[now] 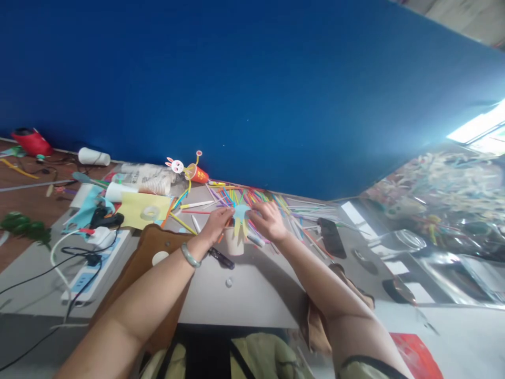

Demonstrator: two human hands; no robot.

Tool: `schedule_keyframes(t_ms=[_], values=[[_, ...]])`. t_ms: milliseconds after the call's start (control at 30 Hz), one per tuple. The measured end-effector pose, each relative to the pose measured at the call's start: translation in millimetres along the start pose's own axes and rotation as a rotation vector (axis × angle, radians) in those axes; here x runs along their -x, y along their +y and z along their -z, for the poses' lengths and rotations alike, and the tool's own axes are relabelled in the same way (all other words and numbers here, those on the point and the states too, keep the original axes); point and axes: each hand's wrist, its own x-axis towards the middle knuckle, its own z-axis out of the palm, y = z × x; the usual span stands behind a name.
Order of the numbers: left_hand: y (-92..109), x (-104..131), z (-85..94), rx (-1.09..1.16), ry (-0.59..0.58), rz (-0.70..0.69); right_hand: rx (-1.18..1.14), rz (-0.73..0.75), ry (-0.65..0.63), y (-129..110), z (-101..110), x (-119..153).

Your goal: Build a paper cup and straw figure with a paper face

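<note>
A light blue paper piece (pixel 242 212) with pale yellow strips hanging from it is held between my two hands, above a white paper cup (pixel 235 243) on the grey table. My left hand (pixel 216 222), below a jade bangle, pinches the piece's left edge. At its right edge, my right hand (pixel 269 220) has its fingers bent and closed on the piece. A black pen (pixel 221 258) lies just left of the cup's base, and a small white ring (pixel 229 282) is nearer to me.
Colourful sticks (pixel 252 197) lie behind my hands. Beyond them is a red cup (pixel 198 174) with a rabbit face. On the left are yellow paper (pixel 136 209) and a power strip (pixel 94 268); on the right, a phone (pixel 332 238) and glass jar (pixel 406 240).
</note>
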Motion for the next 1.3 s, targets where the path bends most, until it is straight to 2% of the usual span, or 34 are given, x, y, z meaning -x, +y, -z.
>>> schedule_keyframes(t_ms=[67, 133, 200, 267, 333, 467, 800, 1300], values=[[-2.5, -2.5, 1.6, -0.026, 0.003, -0.035, -0.15, -0.268, 0.058, -2.0, 0.9, -4.5], [-6.9, -5.4, 3.1, -0.055, 0.015, -0.066, -0.397, -0.553, 0.099, -6.4, 1.3, -11.5], [-11.3, -7.4, 4.4, -0.086, 0.035, -0.093, -0.663, -0.82, 0.075, -12.0, 0.6, -19.6], [-14.3, -7.7, 5.4, -0.115, 0.054, -0.122, -0.88, -1.006, 0.017, -16.5, -1.2, -26.6], [-15.5, -6.7, 5.9, -0.148, 0.071, -0.148, -0.993, -1.102, -0.002, -19.1, -3.5, -31.3], [-15.4, -4.2, 5.5, -0.155, 0.09, -0.144, -1.04, -1.166, 0.021, -19.9, -6.0, -33.3], [-13.9, -1.7, 6.3, -0.169, 0.026, -0.108, -0.976, -1.135, -0.069, -17.4, -3.4, -30.0], [-16.5, -2.4, 6.6, -0.21, -0.006, -0.131, -0.947, -1.123, -0.068, -12.9, -12.7, -22.9]])
